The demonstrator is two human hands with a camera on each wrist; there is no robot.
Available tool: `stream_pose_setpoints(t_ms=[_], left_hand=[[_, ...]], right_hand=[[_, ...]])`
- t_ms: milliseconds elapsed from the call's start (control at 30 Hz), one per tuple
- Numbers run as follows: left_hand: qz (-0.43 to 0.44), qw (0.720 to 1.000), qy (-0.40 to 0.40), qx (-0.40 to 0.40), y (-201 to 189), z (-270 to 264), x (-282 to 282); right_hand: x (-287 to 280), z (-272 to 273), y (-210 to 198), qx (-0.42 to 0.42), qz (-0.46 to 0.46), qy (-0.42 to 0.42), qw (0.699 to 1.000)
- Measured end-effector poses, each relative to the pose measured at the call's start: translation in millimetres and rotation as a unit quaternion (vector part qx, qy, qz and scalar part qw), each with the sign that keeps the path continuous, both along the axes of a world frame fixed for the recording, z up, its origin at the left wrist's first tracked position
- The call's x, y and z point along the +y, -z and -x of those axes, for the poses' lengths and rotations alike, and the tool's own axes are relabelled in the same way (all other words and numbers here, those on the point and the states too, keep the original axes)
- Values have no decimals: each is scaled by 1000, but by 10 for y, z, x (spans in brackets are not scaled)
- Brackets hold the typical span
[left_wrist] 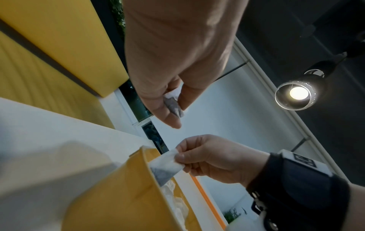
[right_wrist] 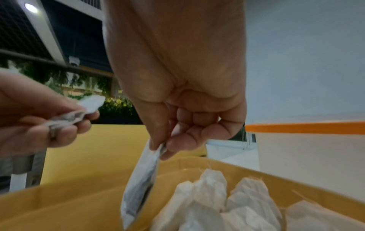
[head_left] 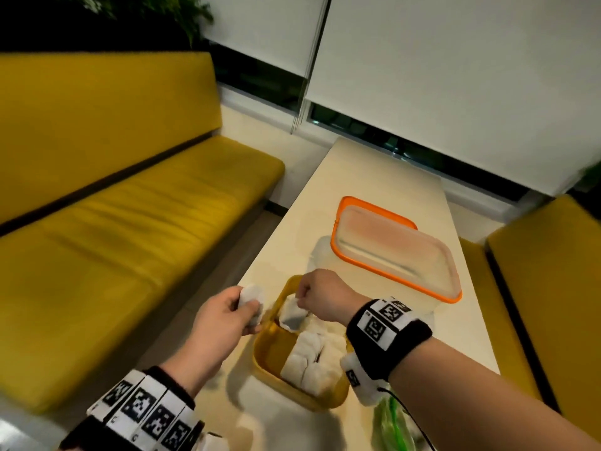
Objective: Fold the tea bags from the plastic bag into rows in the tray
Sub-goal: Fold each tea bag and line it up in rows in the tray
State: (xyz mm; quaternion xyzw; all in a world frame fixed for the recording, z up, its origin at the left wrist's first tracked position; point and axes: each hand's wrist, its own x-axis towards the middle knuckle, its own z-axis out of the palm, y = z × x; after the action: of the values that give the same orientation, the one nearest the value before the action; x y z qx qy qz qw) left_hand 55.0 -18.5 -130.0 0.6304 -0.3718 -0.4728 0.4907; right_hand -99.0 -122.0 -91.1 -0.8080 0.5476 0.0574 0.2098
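A yellow tray [head_left: 264,359] on the cream table holds several white tea bags [head_left: 309,359] in rows. My right hand [head_left: 317,296] pinches one tea bag [head_left: 291,315] by its top edge, and the bag hangs into the tray's far left corner. The right wrist view shows thumb and forefinger on that tea bag [right_wrist: 141,186] above the tray [right_wrist: 59,207]. My left hand [head_left: 224,317] is left of the tray and grips a crumpled tea bag [head_left: 252,299]. In the left wrist view this crumpled tea bag [left_wrist: 173,104] sits between thumb and fingers. The plastic bag [head_left: 392,424] lies at the near right.
A clear container with an orange-rimmed lid [head_left: 395,247] stands behind the tray on the table [head_left: 374,177]. Yellow benches [head_left: 130,222] run along the left and right sides. White blinds [head_left: 455,76] hang at the table's far end.
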Motion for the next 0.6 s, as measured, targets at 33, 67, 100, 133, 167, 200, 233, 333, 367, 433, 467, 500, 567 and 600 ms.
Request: stream_pose_setpoints(t_ms=[33, 67, 100, 133, 167, 200, 233, 333, 367, 433, 467, 500, 567, 600], left_hand=[[-2, 1000, -2, -2, 16, -18, 13], [-3, 1000, -4, -4, 30, -37, 31], [-4, 1000, -4, -7, 40, -49, 47], [-5, 1000, -7, -10, 50, -66, 66], [-6, 1000, -8, -11, 59, -74, 79], [-7, 1000, -10, -11, 67, -83, 90], [-7, 1000, -11, -10, 75, -96, 102], [-16, 1000, -17, -12, 78, -120, 125], [-21, 1000, -19, -8, 76, -130, 133], [-22, 1000, -19, 4, 64, -146, 159], [-20, 1000, -19, 7, 60, -159, 172], [-18, 1000, -20, 8, 60, -167, 182], [-15, 1000, -21, 13, 72, -183, 202], [-15, 1000, -14, 15, 80, -182, 211]], right_hand=[[-28, -46, 44, 19, -2, -10, 1000], [-51, -91, 87, 35, -6, -21, 999], [-66, -124, 125, 49, -8, -30, 998], [-79, -159, 162, 62, -11, -38, 997], [-92, -182, 200, 74, -12, -39, 996], [-102, -199, 235, 85, -12, -37, 996], [-114, -216, 281, 100, -10, -36, 994], [-120, -233, 357, 137, 12, -39, 990], [-108, -238, 356, 143, 21, -40, 989], [-56, -251, 298, 160, 55, -64, 983], [-17, -261, 248, 177, 84, -93, 976], [27, -267, 203, 191, 107, -131, 967], [128, -261, 158, 213, 120, -230, 942], [175, -247, 176, 232, 108, -273, 927]])
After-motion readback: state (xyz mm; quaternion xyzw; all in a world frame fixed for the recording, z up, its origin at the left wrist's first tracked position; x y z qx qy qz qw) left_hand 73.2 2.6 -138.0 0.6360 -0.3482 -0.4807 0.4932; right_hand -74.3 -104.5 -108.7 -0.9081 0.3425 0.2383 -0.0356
